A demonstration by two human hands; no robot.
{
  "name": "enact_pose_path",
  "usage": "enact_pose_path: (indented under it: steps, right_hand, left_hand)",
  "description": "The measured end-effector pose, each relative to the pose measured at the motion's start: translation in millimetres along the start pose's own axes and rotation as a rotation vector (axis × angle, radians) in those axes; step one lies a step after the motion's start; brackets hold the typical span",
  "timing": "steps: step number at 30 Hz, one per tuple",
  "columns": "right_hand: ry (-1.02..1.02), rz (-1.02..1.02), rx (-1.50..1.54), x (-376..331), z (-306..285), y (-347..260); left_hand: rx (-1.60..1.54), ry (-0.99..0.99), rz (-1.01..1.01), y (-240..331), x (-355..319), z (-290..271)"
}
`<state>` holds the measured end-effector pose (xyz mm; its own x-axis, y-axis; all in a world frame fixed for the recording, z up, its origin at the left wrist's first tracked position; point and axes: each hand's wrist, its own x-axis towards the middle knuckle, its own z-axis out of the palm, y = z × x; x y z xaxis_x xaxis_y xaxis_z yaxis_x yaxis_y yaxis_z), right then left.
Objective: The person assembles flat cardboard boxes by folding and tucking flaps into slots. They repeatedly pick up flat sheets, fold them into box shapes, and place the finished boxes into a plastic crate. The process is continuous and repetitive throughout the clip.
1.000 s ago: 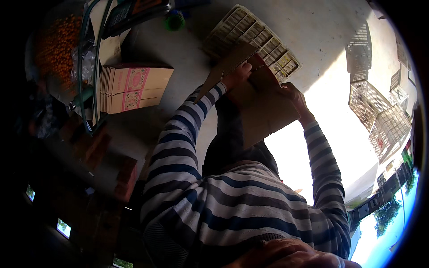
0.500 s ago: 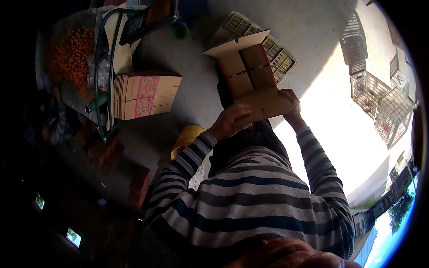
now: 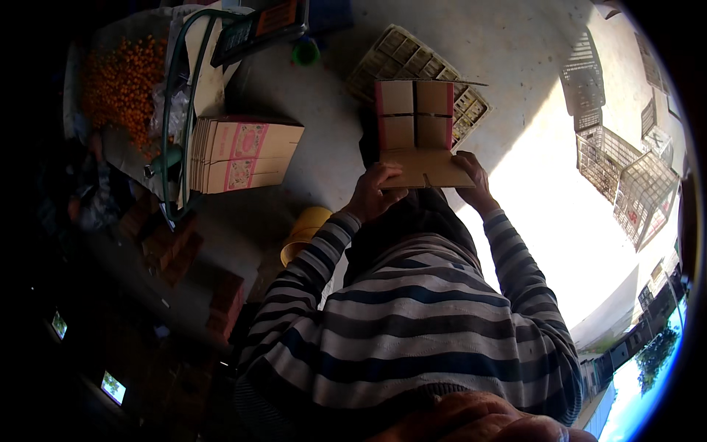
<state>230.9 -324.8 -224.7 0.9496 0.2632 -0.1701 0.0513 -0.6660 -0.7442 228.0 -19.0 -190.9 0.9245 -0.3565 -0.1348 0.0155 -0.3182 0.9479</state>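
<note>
I hold a brown cardboard box (image 3: 414,121) with pink edges out in front of my chest, its flaps spread and its inside facing me. My left hand (image 3: 374,194) grips the lower left flap from below. My right hand (image 3: 475,181) grips the lower right corner. Both sleeves are dark and light striped. The box hides part of a pale plastic crate (image 3: 401,59) that lies on the concrete floor behind it.
A stack of flat folded cartons (image 3: 243,153) lies to the left. Further left is a heap of small orange fruit (image 3: 118,88) beside a green hose. A yellow tub (image 3: 305,232) sits under my left elbow. Wire crates (image 3: 626,180) stand at the right in sunlight.
The box has swung from a tilt at the right to square in front of me, with its flaps opened upward. My left hand moved down from its top edge to the lower flap.
</note>
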Motion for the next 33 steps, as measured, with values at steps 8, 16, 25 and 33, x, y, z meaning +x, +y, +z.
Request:
enact_pose_path:
  steps: [8,16,25,33]
  right_hand:
    - [-0.057,0.578,0.151,57.5,16.2,22.2]
    - [-0.375,0.293,-0.459,89.9,-4.7,-16.8]
    - [-0.337,0.106,-0.517,98.4,25.3,6.1]
    - [-0.479,0.192,-0.494,107.9,18.1,6.9]
  left_hand:
    - [-0.217,0.074,-0.552,-52.0,103.6,8.1]
    - [0.381,0.040,-0.618,-131.4,164.4,26.5]
    - [0.494,0.070,-0.578,-120.4,177.3,31.9]
    - [0.719,-0.325,0.040,-46.7,174.0,7.4]
